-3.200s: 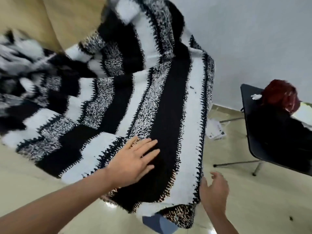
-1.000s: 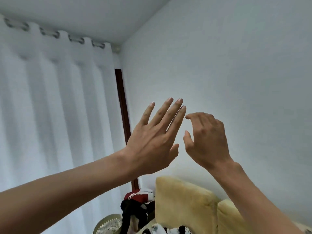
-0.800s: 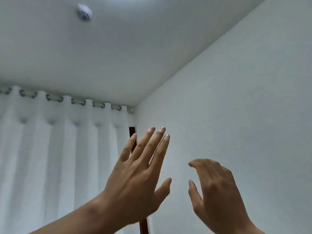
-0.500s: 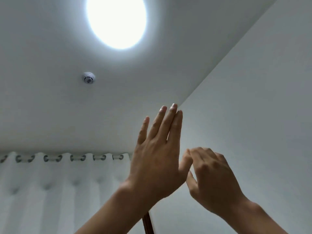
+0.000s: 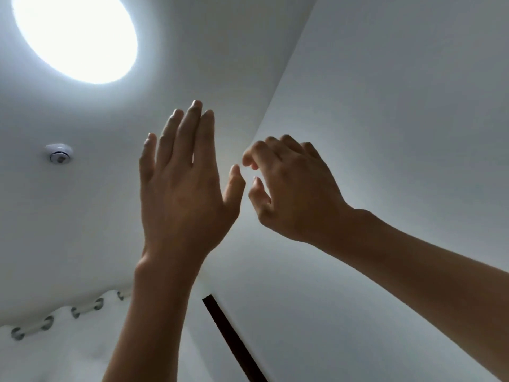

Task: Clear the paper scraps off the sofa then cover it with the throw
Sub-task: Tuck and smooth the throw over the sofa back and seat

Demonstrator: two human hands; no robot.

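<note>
looks straight up at ceiling and wall only; takes in nothing that carries things; sofa and floor out of frame, so cannot tell what lies there.

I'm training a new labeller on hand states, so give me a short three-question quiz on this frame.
1. True or false: the left hand is clenched in a fist.
2. The right hand's fingers are: A) straight and pressed flat, B) loosely curled, holding nothing, C) gripping cloth.
3. Fill in: the lit ceiling light shows on the ____ hand's side of the picture.

Key: 1 false, its fingers are straight; 2 B; 3 left.
</note>
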